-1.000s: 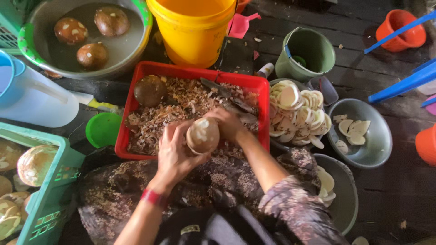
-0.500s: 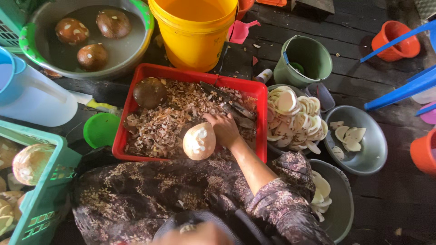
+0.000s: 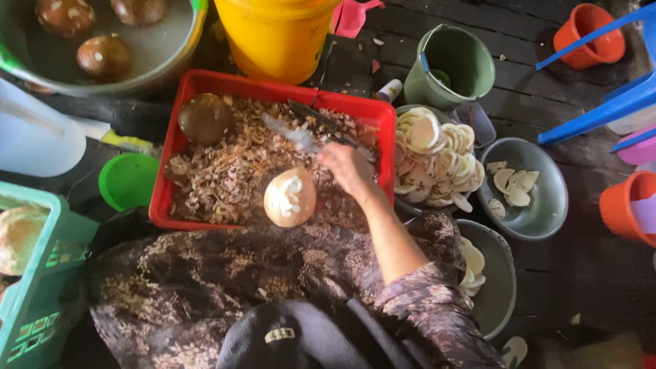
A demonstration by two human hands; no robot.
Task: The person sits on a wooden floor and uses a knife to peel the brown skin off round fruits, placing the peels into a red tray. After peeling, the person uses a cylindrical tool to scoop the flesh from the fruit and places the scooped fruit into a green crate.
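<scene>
Peeled coconut rests at the near edge of the red tray, its long axis roughly upright in the frame, pale with white patches and tan streaks. The right hand, just beside it, closes around a knife whose blade points up-left. The tray holds brown shavings and an unpeeled coconut. The grey bowl holds white slices.

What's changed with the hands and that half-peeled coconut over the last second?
The left hand let go of the half-peeled coconut and has dropped out of view. The coconut now sits alone at the near edge of the red tray. The right hand moved off it toward the knife lying on the shavings. The brown coconut in the tray and the bowl of white slices stayed put.
</scene>
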